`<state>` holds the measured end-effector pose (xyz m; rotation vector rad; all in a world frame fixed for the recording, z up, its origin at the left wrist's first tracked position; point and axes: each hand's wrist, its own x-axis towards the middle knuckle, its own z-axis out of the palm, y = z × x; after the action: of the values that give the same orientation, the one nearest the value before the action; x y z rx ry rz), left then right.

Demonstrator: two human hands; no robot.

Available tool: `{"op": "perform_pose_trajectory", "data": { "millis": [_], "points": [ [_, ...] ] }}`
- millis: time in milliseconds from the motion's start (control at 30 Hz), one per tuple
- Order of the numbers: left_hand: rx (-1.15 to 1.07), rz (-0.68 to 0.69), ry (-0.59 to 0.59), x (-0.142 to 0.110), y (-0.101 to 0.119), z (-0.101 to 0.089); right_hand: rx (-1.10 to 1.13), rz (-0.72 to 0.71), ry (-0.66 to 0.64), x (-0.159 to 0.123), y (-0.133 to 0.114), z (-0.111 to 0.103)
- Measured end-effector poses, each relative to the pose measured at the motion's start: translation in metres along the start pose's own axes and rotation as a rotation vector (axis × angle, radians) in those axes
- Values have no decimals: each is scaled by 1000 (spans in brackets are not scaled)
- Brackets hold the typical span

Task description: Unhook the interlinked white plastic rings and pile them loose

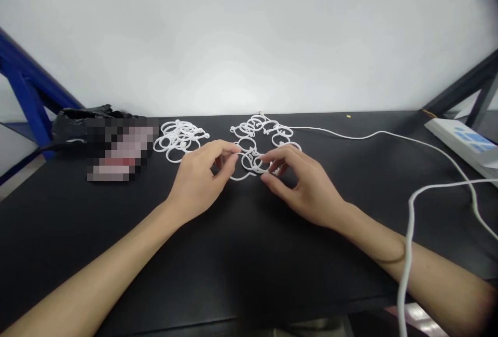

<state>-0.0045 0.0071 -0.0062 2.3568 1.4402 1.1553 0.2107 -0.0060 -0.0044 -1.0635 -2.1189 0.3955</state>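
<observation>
**K:** Right, status on the hands?

**M:** Both are at the back middle of the black table (241, 254). Left hand (200, 173) has thumb and forefinger pinched on a white plastic ring (241, 170) at the near side of the linked ring cluster (264, 137). Right hand (301, 184) is pinching the neighbouring ring, fingers curled in.

**K:** Where's the rest?

**M:** The cluster runs from the hands toward the back edge. A second, loose ring pile (179, 138) sits just left of it, apart from both hands. White cable (389, 137) trails from the cluster's back side to the right edge, near a power strip (465, 145). Black bag (83, 119) is at the back left corner.

**K:** Handling?

**M:** I'd guess very light, thin and springy, each ring with a small ball end. Smooth plastic, so probably slippery in a fingertip pinch. They're hooked together, so pulling one likely drags its neighbours. Best grip looks like the rim close to the ball end, one ring per hand.

**K:** Fragile?

**M:** Probably bends before it snaps. Can't tell for sure.
</observation>
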Motion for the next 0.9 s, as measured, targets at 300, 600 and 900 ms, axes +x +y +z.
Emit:
{"op": "perform_pose_trajectory", "data": {
  "millis": [300, 600, 900],
  "points": [
    [-95, -68, -46, -2, 9, 0, 89, -18, 26, -2, -4, 2],
    [-357, -235, -302, -2, 7, -6, 108, 122, 98, 0, 0, 2],
    [-104, 378, -182, -8, -2, 3, 309, 327, -10, -1, -1, 3]
  ]
}}
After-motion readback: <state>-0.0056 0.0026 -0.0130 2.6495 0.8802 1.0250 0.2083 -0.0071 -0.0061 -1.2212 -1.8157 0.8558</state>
